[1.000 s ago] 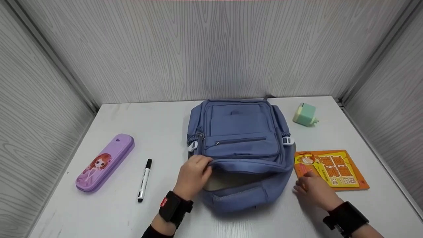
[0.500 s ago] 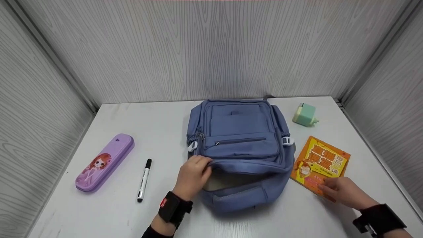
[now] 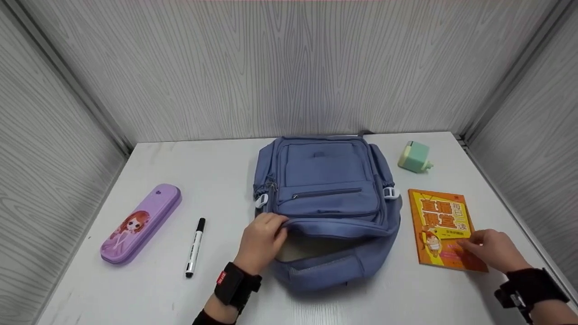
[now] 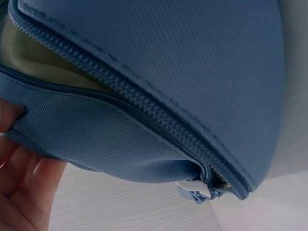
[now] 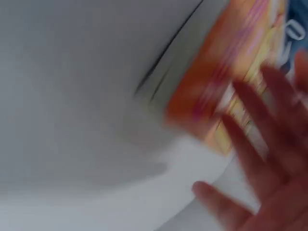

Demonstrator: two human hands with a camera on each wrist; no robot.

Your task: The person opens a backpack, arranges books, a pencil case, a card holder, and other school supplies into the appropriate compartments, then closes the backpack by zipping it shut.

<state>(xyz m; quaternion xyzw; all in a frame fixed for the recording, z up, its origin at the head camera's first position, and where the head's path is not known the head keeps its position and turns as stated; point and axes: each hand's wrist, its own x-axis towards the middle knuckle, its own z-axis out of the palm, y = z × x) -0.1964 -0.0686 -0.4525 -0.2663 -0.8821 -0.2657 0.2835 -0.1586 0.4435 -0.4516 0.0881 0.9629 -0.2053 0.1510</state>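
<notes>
A blue backpack (image 3: 327,167) lies on the table with its main compartment gaping toward me. At the left end of that opening, my left hand (image 3: 262,239) pinches the fabric edge; in the left wrist view, the thumb and fingers (image 4: 41,178) grip the cloth below the zipper. To the right lies an orange and yellow book (image 3: 445,214), cover up. My right hand (image 3: 492,248) is at its lower right edge, fingertips over the cover. Blurred in the right wrist view, the fingers (image 5: 250,149) are spread and fairly straight beside the book (image 5: 211,82).
On the left are a purple pencil case (image 3: 158,212) with a cartoon girl and a black-capped white marker (image 3: 194,248). A green, box-shaped object (image 3: 414,157) sits behind the book. Grey wood-grain panels (image 3: 289,67) enclose the table's back and sides.
The book has turned from lying sideways to nearly upright, its lettering now facing me. My right hand has moved right along with it. The left hand keeps its grip on the backpack.
</notes>
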